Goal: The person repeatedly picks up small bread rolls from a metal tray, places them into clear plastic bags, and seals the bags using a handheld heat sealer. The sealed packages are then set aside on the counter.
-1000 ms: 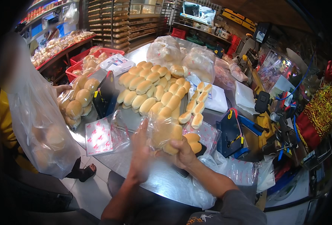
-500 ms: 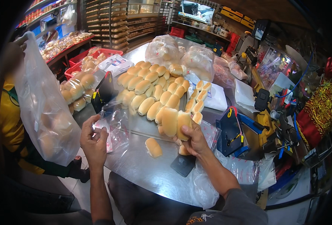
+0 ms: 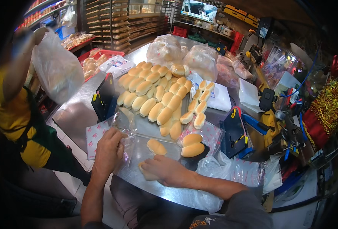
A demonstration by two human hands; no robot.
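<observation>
My left hand [image 3: 108, 149] is closed on the edge of a clear plastic bag [image 3: 125, 123] at the left front of the steel table. My right hand [image 3: 167, 171] reaches across the front, its fingers over a golden bread roll [image 3: 146, 174] and closed on it; the hand partly hides the roll. Just beyond it lies a single roll [image 3: 156, 146]. To the right, a pair of rolls [image 3: 192, 145] rests side by side, partly over a dark flat pad [image 3: 204, 152]. Farther back is a large pile of bread rolls [image 3: 153, 95], with a short double row [image 3: 196, 105] at its right.
Bag sealers stand left [image 3: 103, 95] and right [image 3: 234, 133] of the pile. Filled bags [image 3: 165, 51] sit behind. Printed plastic bags [image 3: 214, 139] and crumpled film [image 3: 211, 168] lie at the right. A co-worker [image 3: 24, 126] on the left lifts a plastic bag [image 3: 58, 66].
My right hand has let go of two rolls at the right and moved left onto another. My left hand has closed on the bag. The co-worker's bag rose; bagged rolls left the table's left side.
</observation>
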